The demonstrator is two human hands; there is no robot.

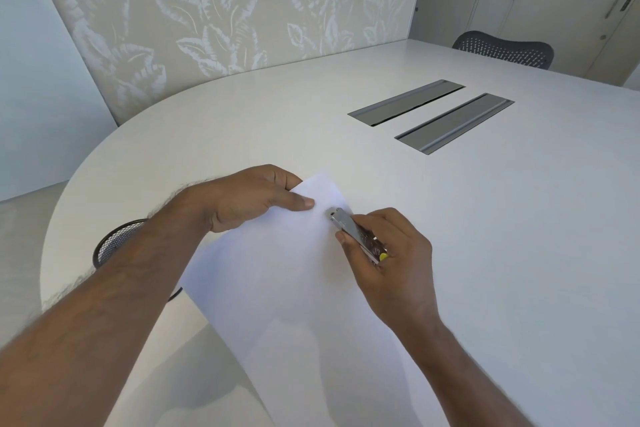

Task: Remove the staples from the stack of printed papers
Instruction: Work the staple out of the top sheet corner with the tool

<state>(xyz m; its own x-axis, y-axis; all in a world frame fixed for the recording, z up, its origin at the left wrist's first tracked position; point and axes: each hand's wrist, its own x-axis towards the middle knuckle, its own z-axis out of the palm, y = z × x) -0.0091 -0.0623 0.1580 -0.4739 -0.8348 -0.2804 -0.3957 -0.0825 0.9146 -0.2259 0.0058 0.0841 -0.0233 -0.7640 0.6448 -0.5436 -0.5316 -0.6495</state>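
A stack of white papers [287, 274] lies slanted on the white table [485, 218], its far corner pointing away from me. My left hand [249, 198] pinches the far left edge of the stack near that corner, thumb on top. My right hand [388, 253] grips a small silver metal staple remover [349, 227] with a yellow end. The tool's tip touches the paper close to the far corner, just right of my left thumb. No staple is visible; the sheet looks blank in this view.
A black mesh wastebasket [114, 243] stands on the floor below the table's left edge, partly behind my left forearm. Two grey cable flaps [433, 114] are set into the tabletop further back. A dark mesh chair [502, 48] stands at the far side.
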